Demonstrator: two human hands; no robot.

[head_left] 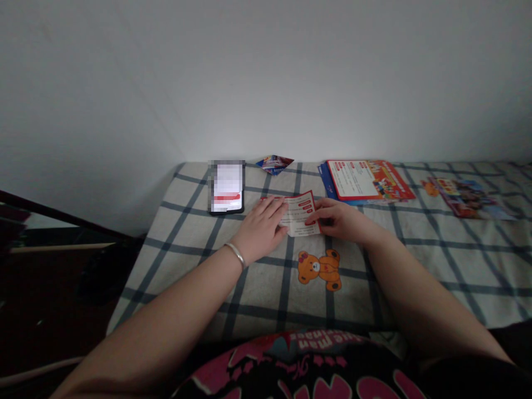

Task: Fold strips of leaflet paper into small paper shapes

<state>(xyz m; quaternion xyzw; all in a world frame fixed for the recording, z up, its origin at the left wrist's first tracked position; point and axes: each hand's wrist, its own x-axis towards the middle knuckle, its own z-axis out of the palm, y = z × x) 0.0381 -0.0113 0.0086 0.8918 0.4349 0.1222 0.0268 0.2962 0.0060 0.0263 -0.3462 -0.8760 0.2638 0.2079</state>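
Observation:
A small printed sheet of paper (301, 221), white with a red border and red labels, lies on the checked cloth in front of me. A crease seems to run down it. My left hand (266, 220) rests flat on its left part, fingers stretched out, and hides that side. At the right edge, my right hand (338, 219) pinches the paper between thumb and fingers. Just beyond, near the wall, sits a folded paper piece (274, 164) in blue and red, pointed at its sides.
A phone (228, 188) with a lit screen, partly pixelated, stands left of the paper. A stack of printed sheets (357, 180) lies to the right, with a colourful picture sheet (474, 199) farther right. The checked cloth (257, 293) ends at the left edge; a pale wall (266, 83) rises behind.

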